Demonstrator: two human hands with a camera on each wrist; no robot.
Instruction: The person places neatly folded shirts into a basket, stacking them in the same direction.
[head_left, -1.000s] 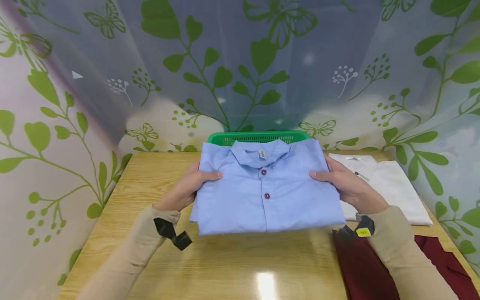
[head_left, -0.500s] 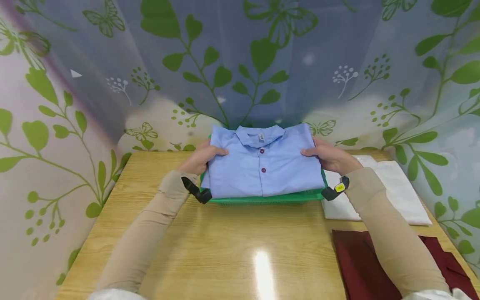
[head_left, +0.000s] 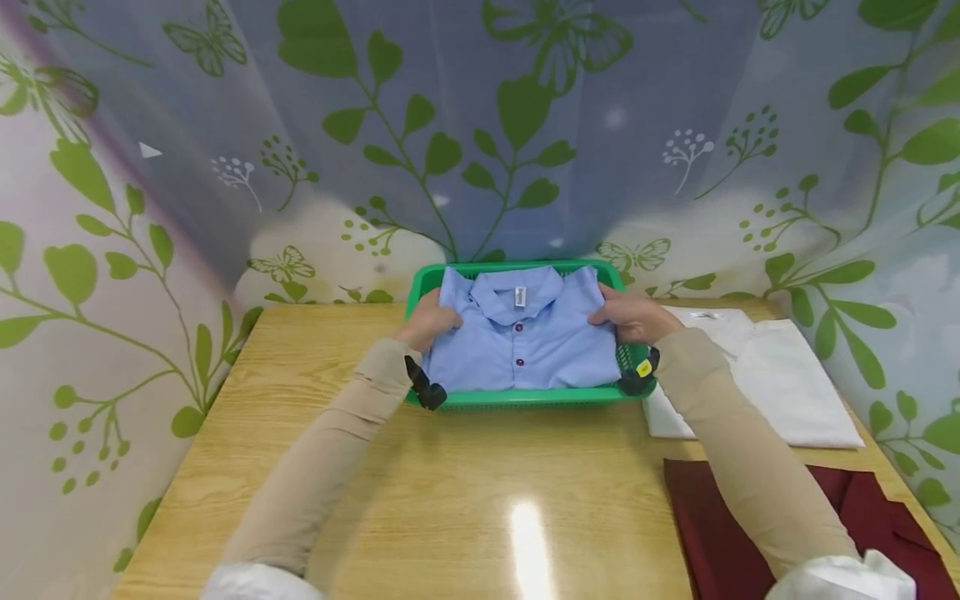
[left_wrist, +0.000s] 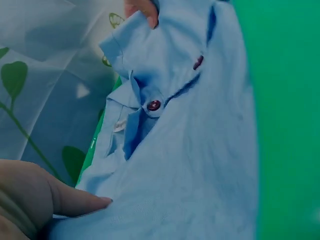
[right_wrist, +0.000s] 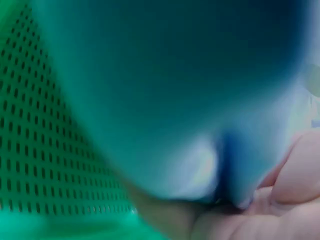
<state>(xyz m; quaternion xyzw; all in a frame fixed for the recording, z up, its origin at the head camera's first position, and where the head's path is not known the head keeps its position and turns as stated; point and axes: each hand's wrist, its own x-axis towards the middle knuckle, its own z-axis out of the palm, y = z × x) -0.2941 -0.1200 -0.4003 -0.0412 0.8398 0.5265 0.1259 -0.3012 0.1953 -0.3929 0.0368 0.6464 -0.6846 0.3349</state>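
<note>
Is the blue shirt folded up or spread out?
Folded: the blue shirt makes a compact rectangle, no sleeves hanging loose, collar and buttons facing up.

Free way over table (head_left: 427,500) between sleeves (head_left: 326,454), green basket (head_left: 532,398) behind

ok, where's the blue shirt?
Head view, centre: the blue shirt is inside the green basket, held between left hand and right hand, left of the white garment.

The folded light-blue cloth shirt (head_left: 555,354) is plain, with round dark-red buttons (head_left: 519,362). The rectangular plastic basket (head_left: 525,397) is all green. The yellowish wooden table (head_left: 435,492) has grain lines; the printed blue-grey and white backdrop (head_left: 465,50) shows green leaves and butterflies.
</note>
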